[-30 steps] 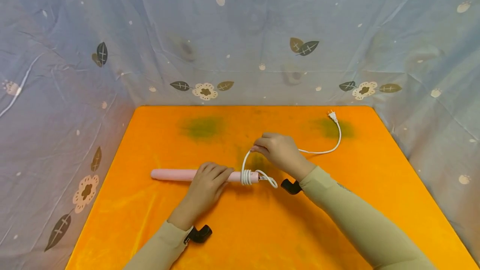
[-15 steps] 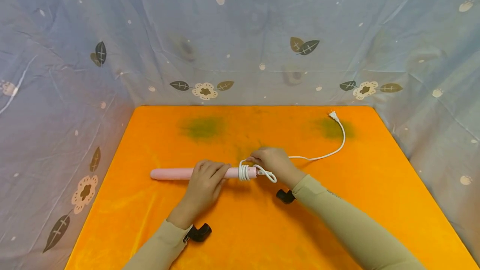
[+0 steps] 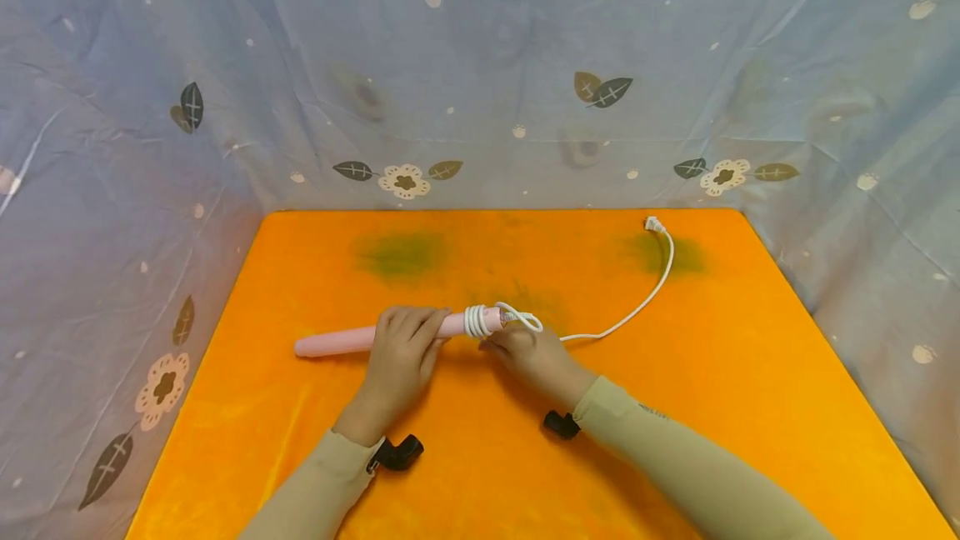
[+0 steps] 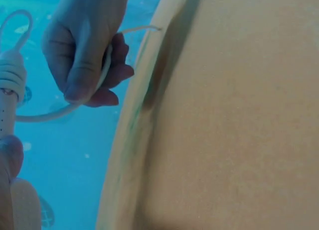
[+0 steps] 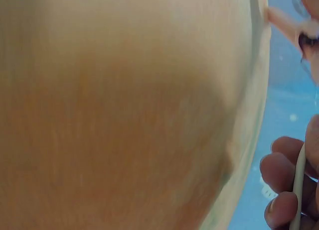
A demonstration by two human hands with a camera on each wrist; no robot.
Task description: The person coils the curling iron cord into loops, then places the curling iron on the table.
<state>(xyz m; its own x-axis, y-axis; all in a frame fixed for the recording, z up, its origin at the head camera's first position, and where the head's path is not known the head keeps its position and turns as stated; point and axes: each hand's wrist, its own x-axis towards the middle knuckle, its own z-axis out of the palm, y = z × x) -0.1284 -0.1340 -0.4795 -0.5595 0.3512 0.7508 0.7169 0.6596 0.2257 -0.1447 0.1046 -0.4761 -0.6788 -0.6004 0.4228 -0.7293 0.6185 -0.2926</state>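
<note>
A pink hair-styling iron (image 3: 333,342) lies slightly slanted over the table, its cord end farther back than its tip. My left hand (image 3: 401,352) grips it round the middle. Several turns of white cord (image 3: 476,321) wrap the iron near its cord end, where a small loop stands out. Just in front of that end, my right hand (image 3: 536,361) pinches the cord. In the left wrist view, the cord (image 4: 47,116) runs from the wraps between the thumb and fingers of my right hand (image 4: 89,46). Its fingers (image 5: 279,172) curl against the cord in the right wrist view.
The loose cord curves over the orange table (image 3: 465,457) to a white plug (image 3: 654,224) near the back right edge. Patterned grey-blue cloth (image 3: 480,65) stands behind the table and at both sides. A black wrist camera (image 3: 400,452) sits below each hand.
My right hand has come from behind the iron to its near side, carrying the cord round the end. The iron's cord end has swung away from me. The plug has shifted left and turned.
</note>
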